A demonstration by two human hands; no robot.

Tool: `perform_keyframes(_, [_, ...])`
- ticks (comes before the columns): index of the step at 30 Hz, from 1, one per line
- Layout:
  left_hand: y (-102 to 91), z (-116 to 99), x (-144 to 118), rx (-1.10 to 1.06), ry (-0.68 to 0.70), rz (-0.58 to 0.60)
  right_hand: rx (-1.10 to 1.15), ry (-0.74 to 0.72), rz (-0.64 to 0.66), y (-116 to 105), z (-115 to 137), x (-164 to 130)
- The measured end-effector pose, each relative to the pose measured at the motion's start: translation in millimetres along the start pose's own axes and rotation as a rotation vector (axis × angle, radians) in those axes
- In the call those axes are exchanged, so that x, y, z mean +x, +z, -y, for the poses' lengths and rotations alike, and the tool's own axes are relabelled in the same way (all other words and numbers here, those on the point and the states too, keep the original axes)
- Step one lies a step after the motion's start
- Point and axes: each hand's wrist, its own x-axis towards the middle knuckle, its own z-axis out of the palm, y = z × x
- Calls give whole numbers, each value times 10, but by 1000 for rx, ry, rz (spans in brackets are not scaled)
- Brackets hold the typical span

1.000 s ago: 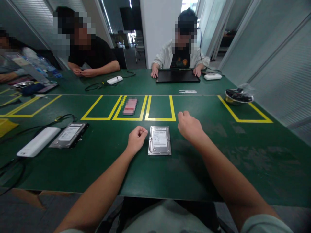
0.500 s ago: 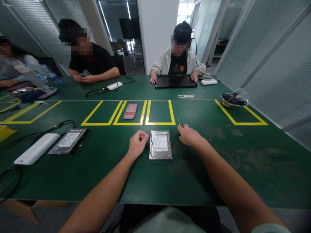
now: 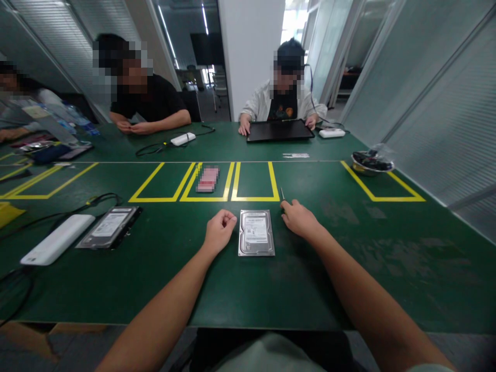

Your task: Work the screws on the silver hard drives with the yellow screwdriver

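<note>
Silver hard drive (image 3: 256, 233) lies on the green table (image 3: 387, 258) between my hands, long axis from 12 to 6 o'clock. My right hand (image 3: 299, 219), at its 2 o'clock, pinches a thin tool (image 3: 282, 193). My left hand (image 3: 219, 229) rests curled at 9 o'clock, holding nothing I can see.

We cannot read the white label on the flat silver hard drive (image 3: 256, 232); its print is too small; the thin dark tool (image 3: 282, 193) shows only its tip beyond the right hand (image 3: 297, 219), the rest hidden inside the grip, so we cannot tell its kind; the curled left hand (image 3: 219, 230) hides its own palm; the pink card (image 3: 207, 177) in the yellow-taped box is blurred; the contents of the round metal bowl (image 3: 371, 164) stay unclear; the picture's lower edge cuts both forearms.
</note>
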Motion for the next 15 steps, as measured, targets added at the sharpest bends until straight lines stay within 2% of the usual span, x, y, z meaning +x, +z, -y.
perform_keyframes(10, [-29,-12,10,37,7,20,42,25,-81,84,-24,-38])
perform_keyframes(15, [-66,61,65,124,102,87,90,5,-88,76,-35,-53])
